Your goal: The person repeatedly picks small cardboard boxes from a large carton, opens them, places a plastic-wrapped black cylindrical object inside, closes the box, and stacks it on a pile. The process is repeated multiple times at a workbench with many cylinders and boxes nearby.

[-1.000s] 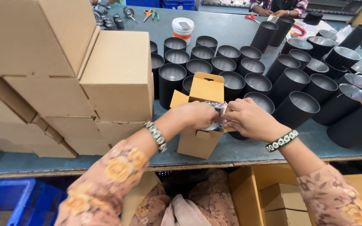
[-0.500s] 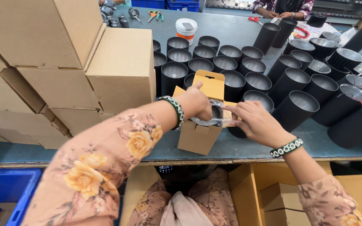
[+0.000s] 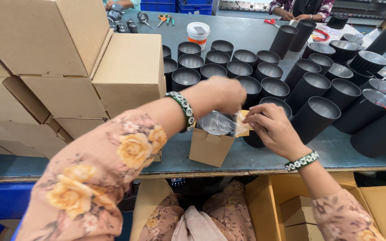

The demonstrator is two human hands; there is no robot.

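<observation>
Here, the hands: both work over a small open cardboard box (image 3: 209, 146) at the near edge of the surface (image 3: 246, 156).
Left hand (image 3: 220, 93): it hovers over the box top, fingers curled down onto a plastic-wrapped item (image 3: 216, 122); the hand is blurred, so how firm the hold is cannot be told.
Right hand (image 3: 271, 129): fingers pinched on the clear plastic at the right side of the wrapped item, just beside the box's raised flap (image 3: 245, 129).
Wrapped item: a dark round piece in clear plastic, sitting in the mouth of the box, partly above its rim.
Small box: upright, between the two hands, just in front of the black cylinders.
Black cylinders (image 3: 311, 118): many open-topped tubes with silvery insides, standing in rows across the middle and right of the surface.
Stacked boxes (image 3: 68, 62): closed brown cartons piled at the left.
White tub (image 3: 198, 35): at the far side, with an orange band.
Scissors (image 3: 166, 18): far, left of the tub.
Other person (image 3: 300, 9): at the far right edge of the surface, hands near a red tool.
Under the surface: open cartons (image 3: 291, 205) at the near right.
</observation>
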